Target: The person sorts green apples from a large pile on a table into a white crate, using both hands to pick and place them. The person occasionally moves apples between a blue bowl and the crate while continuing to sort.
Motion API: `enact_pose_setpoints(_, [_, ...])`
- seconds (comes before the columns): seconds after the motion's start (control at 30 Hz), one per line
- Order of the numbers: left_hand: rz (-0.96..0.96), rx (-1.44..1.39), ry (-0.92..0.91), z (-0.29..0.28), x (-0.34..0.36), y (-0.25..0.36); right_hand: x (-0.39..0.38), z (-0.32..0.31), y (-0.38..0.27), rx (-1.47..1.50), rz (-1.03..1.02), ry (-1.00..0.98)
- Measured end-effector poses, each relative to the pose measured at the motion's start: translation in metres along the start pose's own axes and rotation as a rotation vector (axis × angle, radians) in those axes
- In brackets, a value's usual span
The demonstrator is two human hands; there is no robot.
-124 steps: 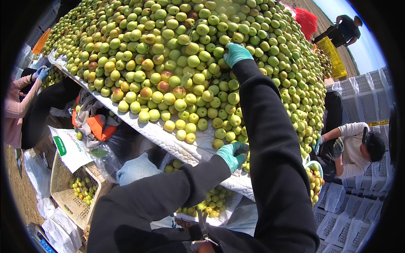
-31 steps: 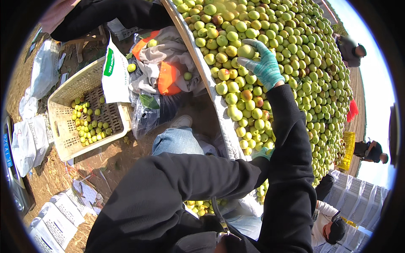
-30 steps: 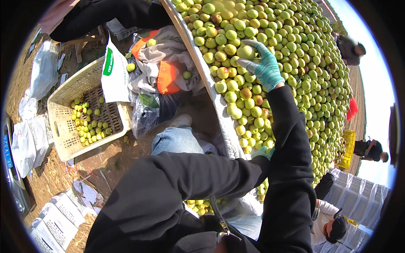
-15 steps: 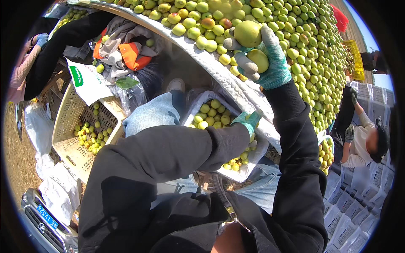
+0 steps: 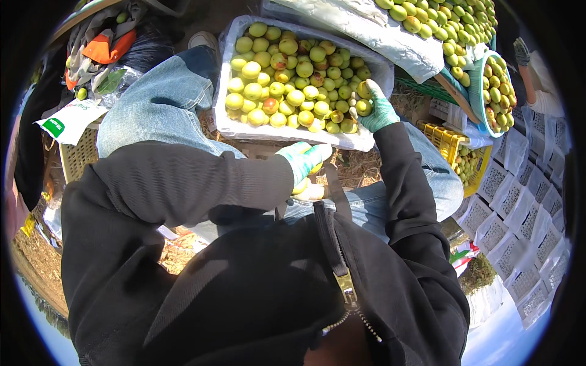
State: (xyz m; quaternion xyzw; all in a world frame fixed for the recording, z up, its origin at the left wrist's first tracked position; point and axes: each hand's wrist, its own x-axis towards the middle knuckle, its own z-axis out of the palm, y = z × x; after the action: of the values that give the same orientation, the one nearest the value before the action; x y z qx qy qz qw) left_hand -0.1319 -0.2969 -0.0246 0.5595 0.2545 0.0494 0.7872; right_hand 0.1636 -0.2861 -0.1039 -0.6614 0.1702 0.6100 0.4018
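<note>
A white-lined crate full of round green jujubes, some blushed red, stands in front of my knees. My right hand, in a teal glove with grey fingertips, is at the crate's right end. Its fingers close around jujubes over the heap. On the near side of the crate, above my lap, my left hand wears a matching glove. It is curled over yellow-green jujubes, partly hidden under the palm and fingers.
A larger jujube pile lies beyond a pale padded cover at the back right. A blue-rimmed tub and a yellow crate of jujubes stand right. A beige crate and a printed bag are left.
My view has swung down from the big pile to the crate. My right hand has come down from the pile to the crate with jujubes; my left hand has moved from the crate to its near side.
</note>
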Motion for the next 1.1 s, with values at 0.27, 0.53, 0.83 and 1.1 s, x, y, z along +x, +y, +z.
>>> enact_pose_setpoints(0.27, [-0.549, -1.174, 0.089, -0.033, 0.048, 0.055, -0.002, -0.006, -0.026, 0.22, -0.468, 0.034])
enact_pose_setpoints(0.53, [-0.609, -1.134, 0.277, -0.043, 0.131, 0.053, -0.065, -0.039, 0.018, 0.063, -0.37, -0.093])
enact_pose_setpoints(0.83, [-0.512, -0.569, 0.626, -0.026, 0.171, 0.081, -0.036, -0.073, 0.027, -0.077, -0.558, -0.011])
enact_pose_setpoints(1.1, [-0.49, -0.668, 0.548, -0.05, 0.135, 0.097, -0.028, -0.054, 0.022, -0.444, -1.071, 0.075])
